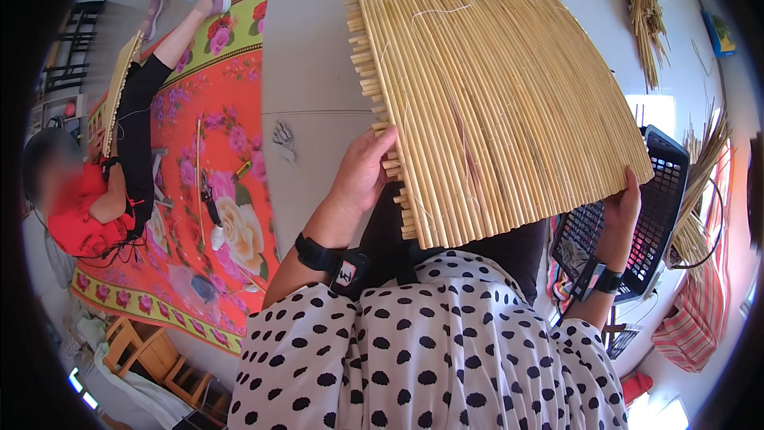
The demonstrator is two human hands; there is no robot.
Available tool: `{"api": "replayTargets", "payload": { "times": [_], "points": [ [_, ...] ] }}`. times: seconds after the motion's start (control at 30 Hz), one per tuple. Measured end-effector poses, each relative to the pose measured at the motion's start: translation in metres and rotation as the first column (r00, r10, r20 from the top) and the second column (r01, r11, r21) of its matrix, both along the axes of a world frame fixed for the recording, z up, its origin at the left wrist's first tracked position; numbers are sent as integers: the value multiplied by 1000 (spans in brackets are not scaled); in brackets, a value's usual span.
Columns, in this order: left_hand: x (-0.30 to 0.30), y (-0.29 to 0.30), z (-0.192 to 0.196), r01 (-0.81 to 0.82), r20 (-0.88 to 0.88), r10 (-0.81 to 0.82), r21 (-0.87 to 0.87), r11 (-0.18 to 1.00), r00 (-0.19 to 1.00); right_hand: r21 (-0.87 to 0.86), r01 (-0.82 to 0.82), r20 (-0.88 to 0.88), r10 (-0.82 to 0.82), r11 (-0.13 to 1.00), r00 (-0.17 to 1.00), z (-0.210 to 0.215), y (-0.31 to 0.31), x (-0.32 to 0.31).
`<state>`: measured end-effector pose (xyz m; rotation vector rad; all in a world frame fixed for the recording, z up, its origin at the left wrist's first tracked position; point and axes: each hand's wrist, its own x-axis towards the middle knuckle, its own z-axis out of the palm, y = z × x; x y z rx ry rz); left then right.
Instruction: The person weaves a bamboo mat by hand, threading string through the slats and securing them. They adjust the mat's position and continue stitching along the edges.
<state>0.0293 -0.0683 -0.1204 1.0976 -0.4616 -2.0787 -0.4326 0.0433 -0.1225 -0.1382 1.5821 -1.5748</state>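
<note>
A mat of straight tan reed stalks (pixel 509 103), bound side by side with thin thread, is held up over my lap. My left hand (pixel 364 166) grips its left edge, thumb on top and the other fingers mostly hidden beneath, where uneven stalk ends stick out. At the near right corner my right hand (pixel 625 201) holds the edge, its fingers partly behind the mat. Loose thread ends trail across the mat's surface near the far and left edges.
A black plastic basket (pixel 656 207) stands at my right, beside bundled reeds (pixel 700 183). Another reed bundle (pixel 637 12) lies far right. On a red floral floor cloth (pixel 179 111) at left, a seated person in a red shirt (pixel 91 211) has a similar mat (pixel 123 84).
</note>
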Motion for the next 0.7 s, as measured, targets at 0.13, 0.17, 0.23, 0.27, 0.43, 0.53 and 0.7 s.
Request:
{"api": "replayTargets", "payload": {
  "times": [0.13,0.17,0.23,0.27,0.43,0.53,0.7],
  "points": [
    [6,-3,14,48,72,-53,72,996,996,-1,-4,-8,4,1000,1000,-2,0,5],
    [5,0,17,46,95,-54,84,995,994,10,-14,-11,14,1000,1000,-2,-1,7],
    [3,6,13,67,172,-81,85,994,982,25,-18,-27,19,1000,999,4,-2,12],
    [2,9,10,84,207,-101,85,993,973,36,-10,-42,11,999,999,6,-4,14],
    [1,13,5,52,174,-59,46,998,983,1,23,-28,-23,1000,999,12,-11,25],
    [-4,12,5,46,221,-43,-9,999,974,-19,16,-42,-16,1000,999,17,-13,31],
    [16,6,-17,73,239,-59,-49,996,969,-27,58,-12,-59,998,998,15,-16,48]
  ]
}}
